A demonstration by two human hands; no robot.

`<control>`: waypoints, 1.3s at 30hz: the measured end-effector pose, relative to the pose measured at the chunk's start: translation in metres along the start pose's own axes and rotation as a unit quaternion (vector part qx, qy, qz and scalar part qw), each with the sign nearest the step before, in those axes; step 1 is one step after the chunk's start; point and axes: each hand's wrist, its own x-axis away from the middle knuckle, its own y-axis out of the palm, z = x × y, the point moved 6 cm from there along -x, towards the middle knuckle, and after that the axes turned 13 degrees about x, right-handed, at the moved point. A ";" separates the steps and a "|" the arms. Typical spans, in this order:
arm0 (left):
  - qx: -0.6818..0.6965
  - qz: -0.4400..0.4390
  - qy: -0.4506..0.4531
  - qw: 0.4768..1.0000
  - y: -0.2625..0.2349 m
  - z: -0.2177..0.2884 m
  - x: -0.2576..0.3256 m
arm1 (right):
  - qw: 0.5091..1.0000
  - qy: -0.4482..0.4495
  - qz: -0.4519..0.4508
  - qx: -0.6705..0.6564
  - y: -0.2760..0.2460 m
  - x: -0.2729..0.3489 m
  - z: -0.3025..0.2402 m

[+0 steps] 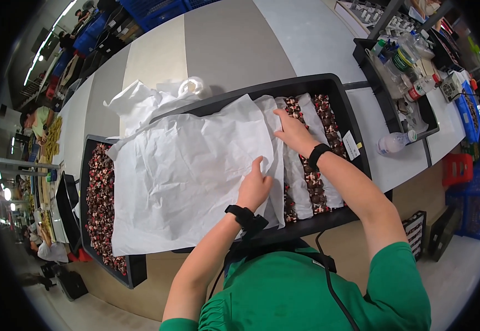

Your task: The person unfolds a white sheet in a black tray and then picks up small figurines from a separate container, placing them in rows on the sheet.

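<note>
A white paper sheet, creased, covers most of a long black tray. My left hand is closed on this sheet near its right edge, with fingers curled and partly hidden. Just up and right of it, my right hand grips the paper's right margin between thumb and fingers. Beside that hand, rows of dark clustered pieces with pale and red bits lie between strips of white paper. Loose crumbly pieces of similar colours fill the left end, past the sheet.
Crumpled white paper and a paper roll lie behind the tray. At the right stand a black bin of bottles and a clear bottle lying on the table. A red stool is beyond. Other people work at the far left.
</note>
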 end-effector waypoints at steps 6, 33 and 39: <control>-0.009 -0.015 0.011 1.000 0.014 -0.004 -0.005 | 0.993 -0.036 0.102 0.037 -0.027 0.024 -0.015; 0.175 -0.009 -0.081 0.981 0.001 -0.024 -0.003 | 0.941 0.059 -0.327 -0.058 0.022 0.101 -0.021; 0.022 -0.004 -0.094 0.995 0.002 -0.023 -0.005 | 0.945 0.035 -0.318 -0.064 0.020 0.101 -0.023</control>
